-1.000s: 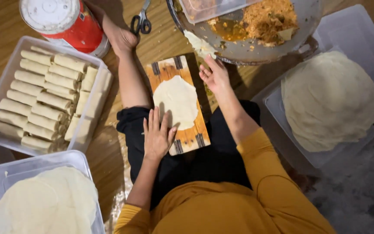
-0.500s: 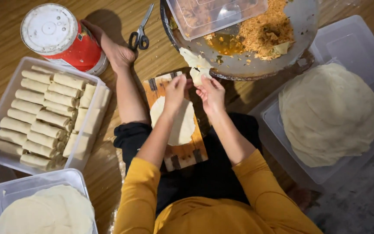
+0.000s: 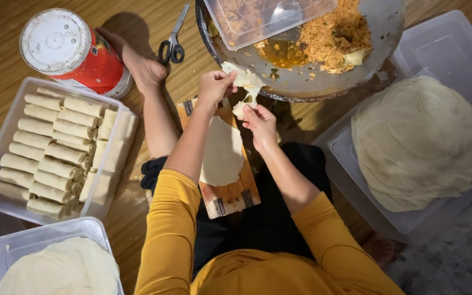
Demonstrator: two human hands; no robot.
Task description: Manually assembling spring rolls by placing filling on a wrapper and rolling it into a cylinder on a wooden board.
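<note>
Upper left of the frame: cylindrical tin (image 3: 75, 52), red label with small dark printed patch, white lid on top, standing just above the clear tray of rolls (image 3: 55, 150). No signs or screens in view.

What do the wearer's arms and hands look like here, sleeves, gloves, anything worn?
Both arms wear mustard-yellow long sleeves pushed up to about the elbows, forearms bare. The left hand and right hand are bare: no gloves, no rings or watch visible.
</note>
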